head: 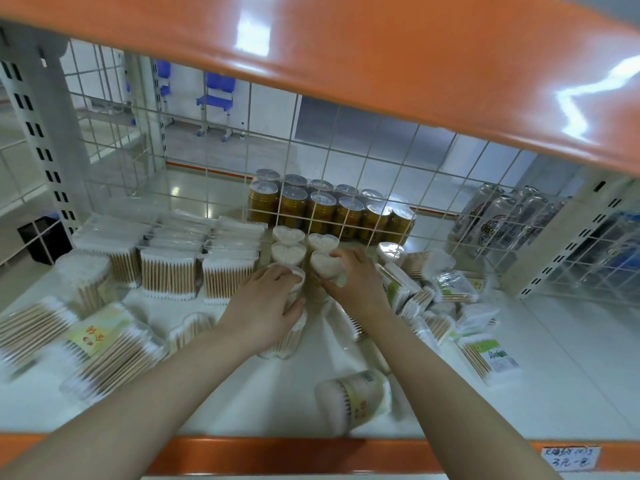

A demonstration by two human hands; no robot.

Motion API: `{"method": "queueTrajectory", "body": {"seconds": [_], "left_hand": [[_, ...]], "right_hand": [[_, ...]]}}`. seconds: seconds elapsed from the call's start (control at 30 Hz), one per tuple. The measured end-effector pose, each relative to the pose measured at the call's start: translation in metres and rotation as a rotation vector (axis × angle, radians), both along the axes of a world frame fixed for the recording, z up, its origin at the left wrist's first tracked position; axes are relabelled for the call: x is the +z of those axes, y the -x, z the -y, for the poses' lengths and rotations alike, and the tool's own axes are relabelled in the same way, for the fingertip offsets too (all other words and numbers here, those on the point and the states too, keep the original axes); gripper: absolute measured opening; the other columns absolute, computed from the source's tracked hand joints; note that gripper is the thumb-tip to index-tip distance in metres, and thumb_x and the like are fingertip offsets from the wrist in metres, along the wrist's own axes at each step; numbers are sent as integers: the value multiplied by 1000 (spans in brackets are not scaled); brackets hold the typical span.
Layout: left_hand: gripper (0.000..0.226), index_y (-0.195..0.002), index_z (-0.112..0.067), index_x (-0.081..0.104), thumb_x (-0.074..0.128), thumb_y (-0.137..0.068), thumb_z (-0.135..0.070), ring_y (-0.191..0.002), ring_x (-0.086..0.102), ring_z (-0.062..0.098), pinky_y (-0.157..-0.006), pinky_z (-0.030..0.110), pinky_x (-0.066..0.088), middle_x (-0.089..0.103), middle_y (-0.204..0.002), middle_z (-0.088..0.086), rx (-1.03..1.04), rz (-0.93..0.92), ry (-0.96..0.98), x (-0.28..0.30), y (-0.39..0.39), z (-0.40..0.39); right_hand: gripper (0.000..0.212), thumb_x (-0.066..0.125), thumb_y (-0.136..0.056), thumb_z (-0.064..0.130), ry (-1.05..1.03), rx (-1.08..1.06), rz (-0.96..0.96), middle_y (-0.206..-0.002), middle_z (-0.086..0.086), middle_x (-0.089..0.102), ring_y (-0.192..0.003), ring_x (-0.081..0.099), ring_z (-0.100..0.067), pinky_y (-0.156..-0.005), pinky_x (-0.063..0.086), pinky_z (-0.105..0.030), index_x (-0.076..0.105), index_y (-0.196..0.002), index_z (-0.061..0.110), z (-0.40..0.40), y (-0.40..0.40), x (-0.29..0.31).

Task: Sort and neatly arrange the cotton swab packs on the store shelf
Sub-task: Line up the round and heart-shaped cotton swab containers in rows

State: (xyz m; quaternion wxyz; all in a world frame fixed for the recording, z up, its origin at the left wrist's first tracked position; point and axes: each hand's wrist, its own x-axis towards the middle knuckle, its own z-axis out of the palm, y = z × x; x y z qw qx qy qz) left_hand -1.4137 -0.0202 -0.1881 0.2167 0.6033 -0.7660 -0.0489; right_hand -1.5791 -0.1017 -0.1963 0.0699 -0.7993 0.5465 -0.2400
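Free room only at the shelf right front.
Left hand grips one heart-shaped tub; right hand grips the neighbouring tub (fingers curled over its top).

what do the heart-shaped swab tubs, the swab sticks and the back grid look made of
Heart-shaped clear tubs: apparently thin clear plastic, since the white swab tips show through. Tan swab sticks: probably wood or bamboo, matte tan. White back grid: seemingly painted or coated metal wire, thin and rigid.
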Motion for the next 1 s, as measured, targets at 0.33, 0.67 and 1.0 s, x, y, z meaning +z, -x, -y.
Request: {"method": "queueTrajectory", "body": {"seconds": [0.33, 0.67, 1.0], "left_hand": [[40, -89, -12, 69, 37, -78, -33, -77, 61, 28, -66, 37, 51, 62, -88, 6, -60, -59, 118, 8, 9, -28], [51, -105, -17, 64, 29, -78, -42, -86, 58, 17, -70, 32, 48, 58, -99, -2, -57, -118, 58, 10, 7, -54], [24, -107, -22, 63, 47, -91, -28, -96, 56, 12, -77, 25, 43, 58, -102, -7, -93, -75, -33, -7, 7, -74]], "right_hand": [[39, 60, -85, 13, -37, 34, 99, -118, -4, 55, -105, 52, -16, -80, 37, -21, 53, -123, 16, -35, 27, 12], [25, 63, -85, 16, -297, 261, 0, -106, 1, 60, -94, 56, -9, -87, 46, -24, 64, -110, 14, -84, 46, 28], [46, 70, -81, 30, -589, 387, -275, -115, 12, 55, -106, 49, -4, -95, 41, -22, 57, -125, 22, -96, 47, 30]]}}
